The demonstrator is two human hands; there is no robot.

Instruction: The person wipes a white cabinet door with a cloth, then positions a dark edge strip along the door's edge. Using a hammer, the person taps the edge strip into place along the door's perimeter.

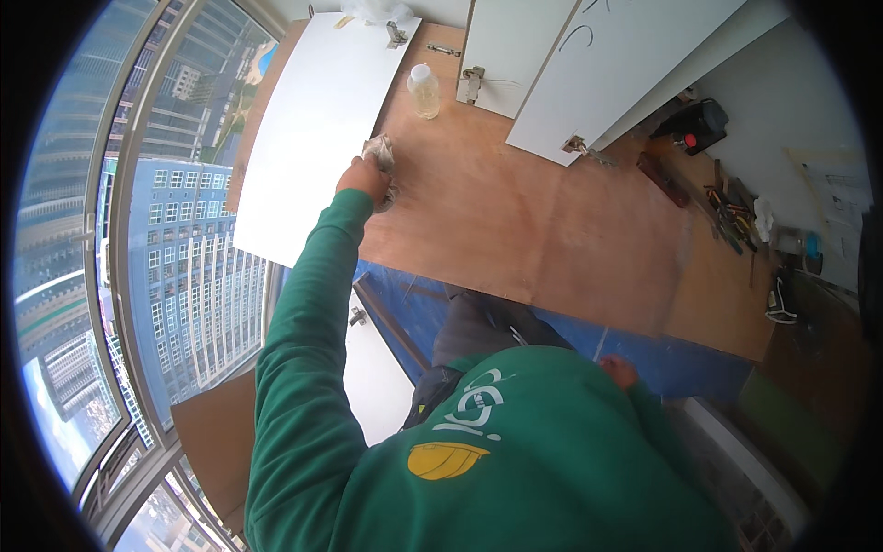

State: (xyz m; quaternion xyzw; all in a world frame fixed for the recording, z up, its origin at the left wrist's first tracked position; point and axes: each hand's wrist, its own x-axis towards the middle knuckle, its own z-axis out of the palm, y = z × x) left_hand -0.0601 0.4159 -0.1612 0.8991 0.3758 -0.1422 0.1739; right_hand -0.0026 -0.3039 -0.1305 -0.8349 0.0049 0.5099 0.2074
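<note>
My left hand, at the end of a stretched green sleeve, is closed on a crumpled, pale rag. It is beside the long edge of a white cabinet door panel, over the brown wooden board. A clear bottle with a white cap and pale yellowish liquid stands just beyond the hand. My right hand hangs low by my side, beyond the board's near edge. Most of its fingers are hidden, so its grip is unclear.
More white door panels with metal hinges lean at the back. Pliers and other hand tools lie at the right, near a black tool case. Tall windows line the left. Below the board's front edge is a blue covering.
</note>
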